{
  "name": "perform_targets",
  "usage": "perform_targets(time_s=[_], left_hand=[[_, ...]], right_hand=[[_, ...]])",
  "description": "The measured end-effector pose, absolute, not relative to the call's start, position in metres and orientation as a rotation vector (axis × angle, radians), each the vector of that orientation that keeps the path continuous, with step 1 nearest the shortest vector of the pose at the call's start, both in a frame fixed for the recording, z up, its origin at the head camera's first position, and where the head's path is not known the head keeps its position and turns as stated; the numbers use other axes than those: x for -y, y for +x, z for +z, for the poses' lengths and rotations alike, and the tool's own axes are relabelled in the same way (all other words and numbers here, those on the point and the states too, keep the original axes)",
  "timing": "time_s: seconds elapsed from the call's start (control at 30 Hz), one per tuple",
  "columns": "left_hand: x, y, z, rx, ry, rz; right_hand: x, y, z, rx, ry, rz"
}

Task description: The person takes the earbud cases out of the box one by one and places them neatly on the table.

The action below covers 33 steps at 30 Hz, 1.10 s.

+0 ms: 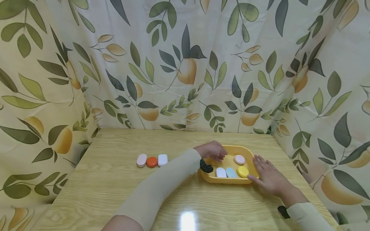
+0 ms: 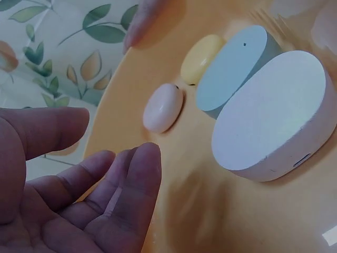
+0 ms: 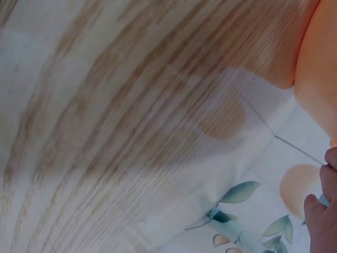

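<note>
My left hand (image 1: 212, 150) hangs over the left part of a yellow-orange tray (image 1: 237, 181). In the left wrist view its fingers (image 2: 142, 174) are loosely bent, thumb apart, with nothing between them. Inside the tray lie a round pink case (image 1: 239, 159), a round yellow case (image 1: 242, 171), a light blue oval case (image 1: 231, 172) and a white oval case (image 2: 274, 116) with a small slot in its side. The last three stand in a row along the near wall. Flat along the tray's right rim rests my right hand (image 1: 270, 176), its fingers extended.
Left of the tray, a pink oval case (image 1: 141, 160), a red round case (image 1: 152, 162) and a white rounded-square case (image 1: 162, 159) form a row on the wooden table (image 1: 115, 144). My left forearm passes close to that row. A leaf-patterned curtain (image 1: 185, 106) encloses the back and sides.
</note>
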State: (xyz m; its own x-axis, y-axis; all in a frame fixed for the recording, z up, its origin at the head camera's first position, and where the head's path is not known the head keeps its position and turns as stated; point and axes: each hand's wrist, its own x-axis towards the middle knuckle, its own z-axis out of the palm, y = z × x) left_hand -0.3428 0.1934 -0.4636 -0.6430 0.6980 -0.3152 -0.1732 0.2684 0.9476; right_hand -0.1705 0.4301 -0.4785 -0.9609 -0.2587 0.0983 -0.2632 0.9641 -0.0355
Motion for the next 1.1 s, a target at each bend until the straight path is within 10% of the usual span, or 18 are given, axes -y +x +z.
perform_targets(time_s=[1.1], left_hand=[[-0.241,-0.329,-0.486,-1.829,0.238,1.443]], right_hand=[[-0.431,-0.174,-0.482,2.983,0.441,0.099]])
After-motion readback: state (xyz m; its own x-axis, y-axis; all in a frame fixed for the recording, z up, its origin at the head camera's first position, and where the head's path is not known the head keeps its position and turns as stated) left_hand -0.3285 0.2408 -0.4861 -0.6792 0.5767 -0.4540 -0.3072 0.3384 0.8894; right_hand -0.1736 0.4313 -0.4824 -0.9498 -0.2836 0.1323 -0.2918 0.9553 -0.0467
